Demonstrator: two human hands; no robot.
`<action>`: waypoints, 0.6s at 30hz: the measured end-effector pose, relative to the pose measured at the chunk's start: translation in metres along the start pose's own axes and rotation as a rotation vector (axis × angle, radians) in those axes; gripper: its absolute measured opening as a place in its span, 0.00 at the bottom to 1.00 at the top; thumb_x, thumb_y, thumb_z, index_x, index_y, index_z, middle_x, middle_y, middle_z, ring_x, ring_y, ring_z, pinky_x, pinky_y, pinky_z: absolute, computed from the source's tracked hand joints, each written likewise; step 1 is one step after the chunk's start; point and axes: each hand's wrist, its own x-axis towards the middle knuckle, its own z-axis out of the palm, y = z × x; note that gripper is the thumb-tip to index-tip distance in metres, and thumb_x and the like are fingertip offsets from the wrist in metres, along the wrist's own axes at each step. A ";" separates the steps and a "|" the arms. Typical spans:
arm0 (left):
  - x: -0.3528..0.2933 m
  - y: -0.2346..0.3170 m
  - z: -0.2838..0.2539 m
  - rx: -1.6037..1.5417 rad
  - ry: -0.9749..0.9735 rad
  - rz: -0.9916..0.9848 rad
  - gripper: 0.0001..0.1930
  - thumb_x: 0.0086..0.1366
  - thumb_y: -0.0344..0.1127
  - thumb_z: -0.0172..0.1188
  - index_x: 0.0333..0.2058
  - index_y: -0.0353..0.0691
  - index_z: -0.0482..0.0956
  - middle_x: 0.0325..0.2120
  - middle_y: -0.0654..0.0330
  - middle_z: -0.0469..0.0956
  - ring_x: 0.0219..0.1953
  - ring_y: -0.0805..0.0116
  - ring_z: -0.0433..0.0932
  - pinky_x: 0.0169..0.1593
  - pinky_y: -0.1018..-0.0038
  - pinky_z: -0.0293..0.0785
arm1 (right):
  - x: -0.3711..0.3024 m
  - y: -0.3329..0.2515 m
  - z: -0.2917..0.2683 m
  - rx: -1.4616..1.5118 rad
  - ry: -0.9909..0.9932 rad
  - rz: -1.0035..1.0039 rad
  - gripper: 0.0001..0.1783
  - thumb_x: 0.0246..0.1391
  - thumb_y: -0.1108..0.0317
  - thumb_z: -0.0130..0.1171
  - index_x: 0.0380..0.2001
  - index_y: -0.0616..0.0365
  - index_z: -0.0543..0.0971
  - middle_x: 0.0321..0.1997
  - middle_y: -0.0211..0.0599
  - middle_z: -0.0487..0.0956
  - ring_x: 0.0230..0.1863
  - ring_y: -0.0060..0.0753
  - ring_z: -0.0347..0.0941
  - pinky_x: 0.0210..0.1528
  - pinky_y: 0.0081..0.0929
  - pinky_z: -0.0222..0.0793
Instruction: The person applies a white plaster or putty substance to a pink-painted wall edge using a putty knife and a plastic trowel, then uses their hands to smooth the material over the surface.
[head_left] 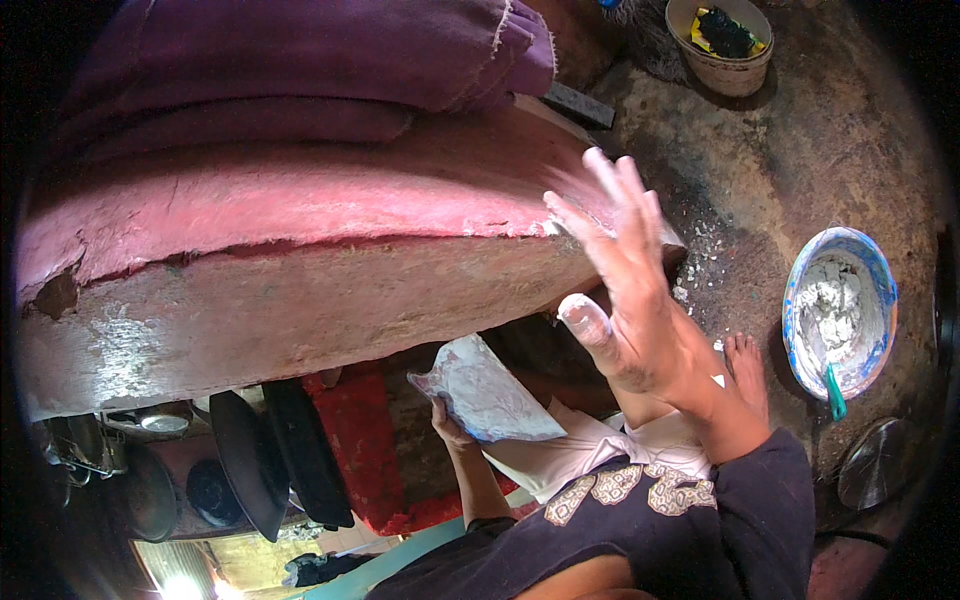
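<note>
My left hand (452,424) grips the edge of a flat, thin piece (490,390) with a curved outline, smeared grey-white, held near my lap. Its exact kind I cannot make out. My right hand (632,285) is raised beside the corner of a pink-topped slab (300,205), its fingers spread and slightly blurred. White paste coats the thumb and fingertips, and nothing is held in that hand. Along the slab's front edge runs a rough, cracked line, with a white patch near my right fingers. A blue-rimmed basin (790,325) on the right holds white paste and a green-handled tool (835,392).
A folded purple cloth (280,60) lies on the slab. White crumbs (700,255) dot the floor by its corner. A pale bucket (730,75) stands far right; a round metal lid (875,465) lies nearer. Dark pans (245,460) stand below the slab, left of a red surface (340,450).
</note>
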 end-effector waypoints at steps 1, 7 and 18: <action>-0.001 0.001 0.001 0.000 0.004 0.000 0.37 0.66 0.59 0.52 0.63 0.36 0.60 0.59 0.50 0.67 0.57 0.52 0.71 0.59 0.53 0.69 | -0.001 -0.002 0.004 0.090 -0.036 0.026 0.49 0.56 0.26 0.39 0.60 0.62 0.70 0.72 0.60 0.53 0.74 0.65 0.42 0.70 0.65 0.32; -0.002 0.001 0.002 -0.008 0.020 0.009 0.37 0.66 0.58 0.53 0.64 0.37 0.60 0.59 0.51 0.67 0.58 0.52 0.70 0.60 0.53 0.68 | -0.011 -0.011 -0.002 0.056 -0.025 -0.098 0.47 0.58 0.29 0.38 0.57 0.65 0.71 0.70 0.62 0.56 0.75 0.61 0.41 0.72 0.57 0.34; 0.004 0.002 0.013 -0.012 0.074 0.038 0.36 0.66 0.56 0.55 0.64 0.39 0.60 0.60 0.53 0.67 0.59 0.52 0.68 0.62 0.53 0.65 | -0.076 0.072 -0.098 -0.521 0.252 0.172 0.17 0.51 0.66 0.62 0.44 0.61 0.80 0.60 0.49 0.70 0.60 0.51 0.64 0.62 0.44 0.56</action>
